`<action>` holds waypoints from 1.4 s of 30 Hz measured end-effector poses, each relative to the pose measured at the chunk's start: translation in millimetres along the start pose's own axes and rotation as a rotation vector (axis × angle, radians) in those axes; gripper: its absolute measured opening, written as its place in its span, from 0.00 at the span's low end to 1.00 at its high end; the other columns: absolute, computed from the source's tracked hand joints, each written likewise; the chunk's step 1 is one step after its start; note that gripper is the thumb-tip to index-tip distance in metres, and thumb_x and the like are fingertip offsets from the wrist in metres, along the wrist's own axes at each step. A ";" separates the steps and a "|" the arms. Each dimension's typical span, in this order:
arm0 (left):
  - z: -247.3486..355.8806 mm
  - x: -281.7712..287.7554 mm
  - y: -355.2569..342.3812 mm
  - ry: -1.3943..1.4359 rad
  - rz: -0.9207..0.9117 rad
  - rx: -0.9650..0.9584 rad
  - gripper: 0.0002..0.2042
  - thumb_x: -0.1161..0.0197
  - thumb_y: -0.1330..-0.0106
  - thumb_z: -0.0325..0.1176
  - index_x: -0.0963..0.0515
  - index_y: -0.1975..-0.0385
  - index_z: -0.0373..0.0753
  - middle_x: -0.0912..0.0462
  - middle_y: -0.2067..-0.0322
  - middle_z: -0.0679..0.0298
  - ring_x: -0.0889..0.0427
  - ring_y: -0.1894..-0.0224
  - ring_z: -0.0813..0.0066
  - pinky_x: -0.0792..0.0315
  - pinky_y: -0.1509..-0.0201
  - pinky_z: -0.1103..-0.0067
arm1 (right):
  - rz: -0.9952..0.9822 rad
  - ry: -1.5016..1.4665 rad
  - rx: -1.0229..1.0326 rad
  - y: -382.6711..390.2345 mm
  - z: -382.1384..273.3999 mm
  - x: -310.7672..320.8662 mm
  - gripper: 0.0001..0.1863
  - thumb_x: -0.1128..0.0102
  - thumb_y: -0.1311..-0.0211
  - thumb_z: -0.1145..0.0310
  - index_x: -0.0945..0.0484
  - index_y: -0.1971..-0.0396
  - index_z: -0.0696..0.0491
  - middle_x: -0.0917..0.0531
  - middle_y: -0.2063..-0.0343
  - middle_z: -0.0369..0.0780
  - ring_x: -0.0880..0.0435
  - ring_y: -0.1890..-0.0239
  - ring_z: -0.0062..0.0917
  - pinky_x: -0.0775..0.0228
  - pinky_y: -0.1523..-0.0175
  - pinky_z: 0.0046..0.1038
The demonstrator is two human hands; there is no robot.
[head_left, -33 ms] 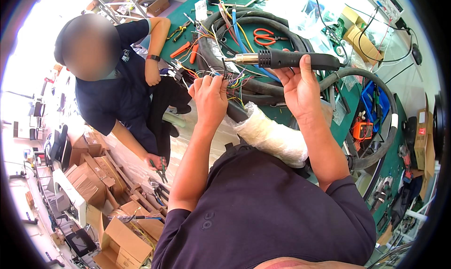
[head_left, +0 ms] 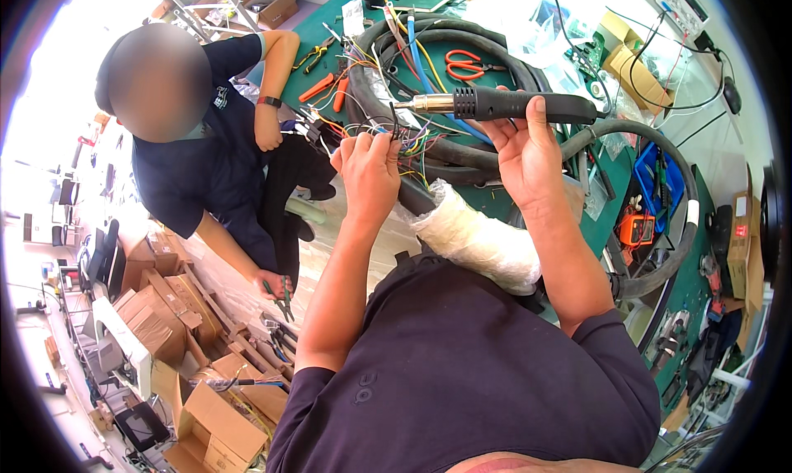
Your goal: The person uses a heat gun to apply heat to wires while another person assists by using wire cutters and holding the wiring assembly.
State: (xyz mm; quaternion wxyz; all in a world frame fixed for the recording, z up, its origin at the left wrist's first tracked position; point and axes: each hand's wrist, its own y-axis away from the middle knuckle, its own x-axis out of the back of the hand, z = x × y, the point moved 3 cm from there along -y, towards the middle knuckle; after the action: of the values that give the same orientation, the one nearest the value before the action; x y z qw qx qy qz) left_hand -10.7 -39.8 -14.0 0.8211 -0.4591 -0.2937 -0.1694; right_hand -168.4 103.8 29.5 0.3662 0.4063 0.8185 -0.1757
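My right hand (head_left: 528, 155) is closed round the black handle of a soldering iron (head_left: 528, 106), held level above the bench. Its metal barrel points left, and the narrow tip is close to a thin black wire or sleeve (head_left: 394, 120). That thin black piece stands up from the pinched fingers of my left hand (head_left: 367, 172); whether the tip touches it I cannot tell. Many thin coloured wires (head_left: 421, 147) fan out behind my left hand from a thick black cable (head_left: 417, 194). A clear plastic-wrapped bundle (head_left: 478, 238) lies under my right forearm.
Orange-handled pliers (head_left: 468, 65) and other hand tools lie on the green bench (head_left: 326, 31). The thick cable's coils cover its middle. At right are a blue tray (head_left: 657, 184) and an orange meter (head_left: 636, 229). A co-worker (head_left: 206, 159) sits at left holding pliers (head_left: 285, 304), near cardboard boxes (head_left: 219, 423).
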 end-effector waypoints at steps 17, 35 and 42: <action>-1.2 -1.2 0.2 0.009 -0.008 0.003 0.04 0.38 0.41 0.32 0.25 0.71 0.43 0.29 0.75 0.67 0.31 0.64 0.64 0.44 0.56 0.69 | 0.018 -0.002 0.012 0.4 -0.1 -1.2 0.17 0.44 0.35 0.56 0.30 0.58 0.54 0.21 0.59 0.40 0.22 0.51 0.31 0.29 0.42 0.37; -1.7 -1.1 0.8 0.002 -0.007 0.003 0.05 0.38 0.41 0.33 0.23 0.68 0.43 0.29 0.75 0.67 0.30 0.64 0.64 0.43 0.57 0.69 | 0.014 0.000 0.005 1.5 -0.3 -3.8 0.17 0.45 0.35 0.56 0.29 0.58 0.54 0.21 0.58 0.40 0.22 0.51 0.31 0.28 0.42 0.36; -2.4 -1.2 2.1 -0.006 -0.008 0.006 0.05 0.39 0.40 0.34 0.23 0.68 0.42 0.29 0.75 0.66 0.30 0.65 0.64 0.43 0.57 0.69 | 0.023 0.002 0.000 1.0 0.6 2.0 0.16 0.44 0.35 0.57 0.29 0.58 0.54 0.21 0.58 0.40 0.22 0.51 0.32 0.28 0.42 0.37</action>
State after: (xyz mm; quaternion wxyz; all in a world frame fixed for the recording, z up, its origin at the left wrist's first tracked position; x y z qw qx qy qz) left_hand -9.7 -40.7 -17.1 0.8211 -0.4558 -0.2984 -0.1703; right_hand -168.2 105.1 27.6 0.3671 0.4159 0.8143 -0.1711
